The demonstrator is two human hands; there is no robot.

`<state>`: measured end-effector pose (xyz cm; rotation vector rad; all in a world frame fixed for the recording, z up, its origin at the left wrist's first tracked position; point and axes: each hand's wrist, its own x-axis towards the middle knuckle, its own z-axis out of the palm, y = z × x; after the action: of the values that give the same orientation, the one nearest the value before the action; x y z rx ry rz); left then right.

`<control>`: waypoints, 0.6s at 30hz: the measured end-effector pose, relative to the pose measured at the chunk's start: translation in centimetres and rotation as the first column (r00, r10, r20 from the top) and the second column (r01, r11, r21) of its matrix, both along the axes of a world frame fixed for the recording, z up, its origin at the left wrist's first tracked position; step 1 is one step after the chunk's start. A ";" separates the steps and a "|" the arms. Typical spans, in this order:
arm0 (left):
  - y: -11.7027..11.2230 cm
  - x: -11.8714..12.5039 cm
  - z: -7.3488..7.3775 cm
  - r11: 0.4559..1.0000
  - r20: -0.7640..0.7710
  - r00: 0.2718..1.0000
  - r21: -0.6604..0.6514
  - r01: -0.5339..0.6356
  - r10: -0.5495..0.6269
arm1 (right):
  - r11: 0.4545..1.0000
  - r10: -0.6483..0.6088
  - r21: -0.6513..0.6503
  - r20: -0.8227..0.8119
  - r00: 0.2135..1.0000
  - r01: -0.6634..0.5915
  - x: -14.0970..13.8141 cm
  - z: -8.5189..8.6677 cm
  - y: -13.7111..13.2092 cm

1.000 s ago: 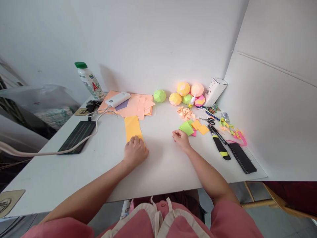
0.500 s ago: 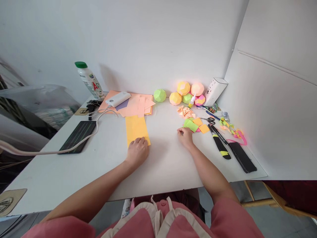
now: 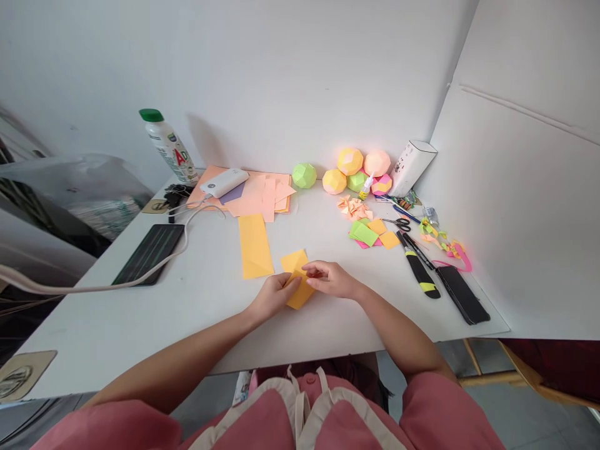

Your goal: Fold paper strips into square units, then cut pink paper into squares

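Note:
A folded piece of yellow-orange paper (image 3: 298,260) is between my hands near the table's front. My left hand (image 3: 272,295) pinches its left side, with the thumb on top. On the paper's right side is my right hand (image 3: 332,279), curved, its thumb and fingertips apart at the paper's edge. Whether those fingertips press on the paper is hard to see. Left of my hands lies a longer yellow-orange paper strip (image 3: 255,247), flat with a crease near its lower end.
Peach paper sheets (image 3: 255,197) lie at the back under a white power bank (image 3: 225,182). Faceted paper balls (image 3: 350,161) stand by the wall. Small paper squares (image 3: 365,233), scissors (image 3: 402,224) and a utility knife (image 3: 420,275) lie right. A cable (image 3: 185,240) crosses a dark tablet (image 3: 150,253).
My left hand has left the long strip and moved right. My right hand has come left from beside the small squares. A smaller yellow-orange piece is now between them, apart from the strip.

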<state>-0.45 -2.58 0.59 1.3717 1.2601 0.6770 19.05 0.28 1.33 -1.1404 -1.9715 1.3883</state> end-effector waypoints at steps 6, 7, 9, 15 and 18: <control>0.2 0.1 0.1 0.957 0.447 0.892 -0.282 0.063 0.073 | 0.978 -0.187 -0.077 0.113 0.976 0.196 0.6 0.4 0.4; 0.2 0.1 0.1 0.947 0.501 0.861 -0.311 0.081 0.091 | 0.970 -0.224 -0.069 0.122 0.967 0.233 0.8 0.4 0.5; 0.1 0.3 0.0 0.925 0.569 0.814 -0.362 0.119 0.118 | 0.953 -0.294 -0.041 0.132 0.947 0.301 1.1 0.3 0.5; -1.4 1.4 -0.2 0.957 0.550 0.828 -0.283 0.062 0.109 | 0.916 -0.401 0.061 0.140 0.905 0.396 0.9 -0.3 -0.3; -2.1 1.7 -0.4 0.984 0.455 0.889 -0.177 0.021 0.063 | 0.905 -0.417 0.155 0.134 0.899 0.396 0.3 -0.8 -0.8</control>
<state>1.23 -4.69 0.22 0.9748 0.9276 0.8264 19.35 -0.50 0.49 -1.5424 -1.7580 0.9665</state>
